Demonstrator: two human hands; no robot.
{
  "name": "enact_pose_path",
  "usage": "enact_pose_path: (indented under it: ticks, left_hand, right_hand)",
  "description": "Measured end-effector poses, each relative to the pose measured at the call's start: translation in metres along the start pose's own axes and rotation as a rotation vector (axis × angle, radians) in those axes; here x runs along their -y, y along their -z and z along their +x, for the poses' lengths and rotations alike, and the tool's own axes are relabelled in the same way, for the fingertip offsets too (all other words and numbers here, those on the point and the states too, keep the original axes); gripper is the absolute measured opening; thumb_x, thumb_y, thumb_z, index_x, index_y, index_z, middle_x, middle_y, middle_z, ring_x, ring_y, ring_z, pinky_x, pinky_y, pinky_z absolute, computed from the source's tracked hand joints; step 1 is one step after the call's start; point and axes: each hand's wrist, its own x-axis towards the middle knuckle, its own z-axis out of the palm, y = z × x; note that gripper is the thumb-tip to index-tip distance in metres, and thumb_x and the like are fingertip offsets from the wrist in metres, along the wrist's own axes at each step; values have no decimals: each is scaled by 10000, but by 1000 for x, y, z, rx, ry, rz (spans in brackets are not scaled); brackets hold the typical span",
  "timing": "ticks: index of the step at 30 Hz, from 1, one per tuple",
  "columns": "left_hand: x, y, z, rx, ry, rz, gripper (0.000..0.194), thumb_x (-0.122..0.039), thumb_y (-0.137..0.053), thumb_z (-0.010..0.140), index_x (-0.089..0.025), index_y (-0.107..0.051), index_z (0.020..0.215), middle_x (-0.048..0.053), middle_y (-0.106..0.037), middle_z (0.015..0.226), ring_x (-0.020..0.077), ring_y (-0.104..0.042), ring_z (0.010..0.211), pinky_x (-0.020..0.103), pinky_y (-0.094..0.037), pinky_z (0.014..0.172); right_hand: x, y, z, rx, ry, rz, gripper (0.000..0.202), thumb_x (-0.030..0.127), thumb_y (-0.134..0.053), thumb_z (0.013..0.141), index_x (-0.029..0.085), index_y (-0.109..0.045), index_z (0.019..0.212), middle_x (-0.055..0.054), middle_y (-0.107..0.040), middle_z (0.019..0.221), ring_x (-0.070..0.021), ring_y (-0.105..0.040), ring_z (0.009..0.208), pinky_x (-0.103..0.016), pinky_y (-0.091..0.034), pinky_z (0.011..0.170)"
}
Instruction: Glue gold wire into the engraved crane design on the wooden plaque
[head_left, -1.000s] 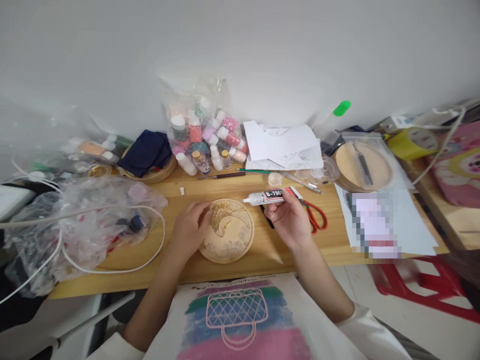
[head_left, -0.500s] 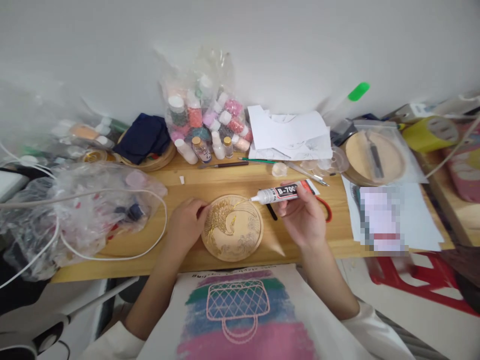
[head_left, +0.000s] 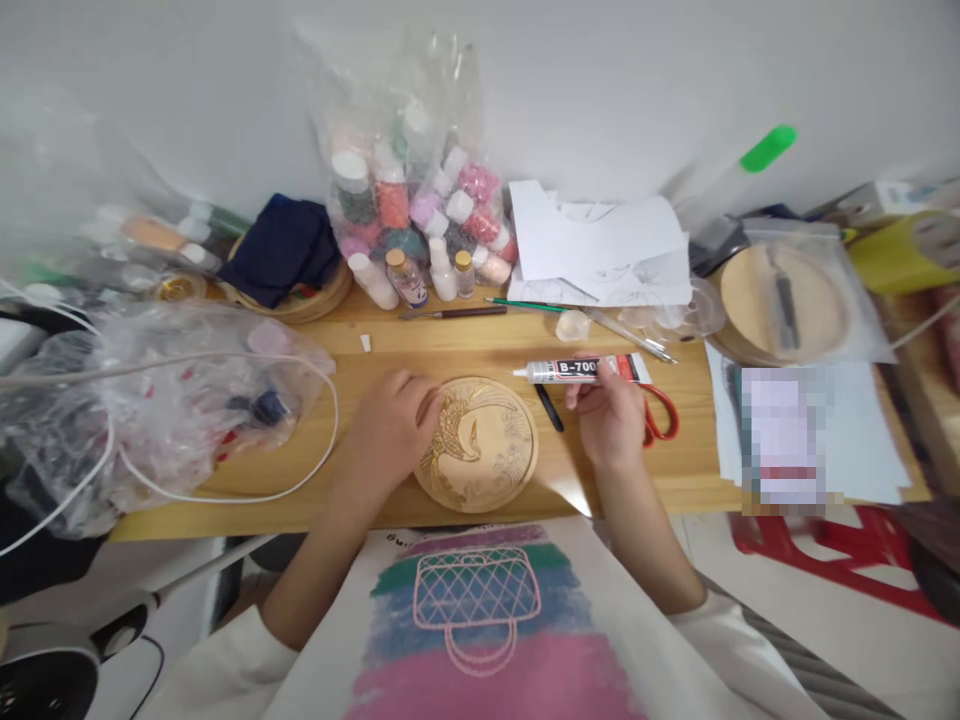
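A round wooden disc (head_left: 491,450) with an engraved bird and wave pattern, partly lined in gold, lies near the table's front edge. My left hand (head_left: 394,425) rests on the table at the disc's left rim, its fingertips touching the edge and the fingers bent together; whether they pinch anything is hidden. In my right hand (head_left: 607,410) is a white, black and red glue tube (head_left: 574,371) marked B-7000, held between thumb and fingers. Its nozzle points left, above and to the right of the disc, apart from it.
Red-handled scissors (head_left: 661,415) and a black stick (head_left: 549,408) lie beside my right hand. Behind are bagged bead jars (head_left: 391,200), brushes (head_left: 465,312) and white papers (head_left: 600,250). A plastic bag (head_left: 187,390) and white cable lie left, a blurred-out item (head_left: 780,430) right.
The glue tube has moved away from the disc, up and to the right, and its nozzle no longer meets the gold line. The view has shifted slightly.
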Motion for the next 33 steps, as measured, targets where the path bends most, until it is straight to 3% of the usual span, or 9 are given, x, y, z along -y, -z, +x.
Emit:
enact_pose_path:
  ticks: [5,11,33]
  left_hand:
    - [-25,1,21,101,-114,31,242,-220,-468,954,-158,-682,860,74,-654,914,212,-589,900,344,-449,815]
    - [-35,-1,35,211,-161,199,242,-177,-476,941,-143,-696,849,88,-667,914,243,-591,943,370,-435,816]
    - [-55,3,46,272,-147,259,241,-71,-447,867,-126,-669,789,155,-664,859,315,-618,927,413,-436,769]
  right_hand:
    - [-6,3,2,-8,19,-5,258,431,-729,689,182,-719,754,29,-595,490,-81,-501,447,-198,-371,414]
    - [-5,4,3,-7,22,-3,266,441,-717,687,186,-704,761,34,-590,473,-82,-491,435,-210,-374,435]
    - [-3,6,4,0,2,-2,259,439,-688,713,188,-689,780,41,-575,488,-90,-466,444,-234,-352,448]
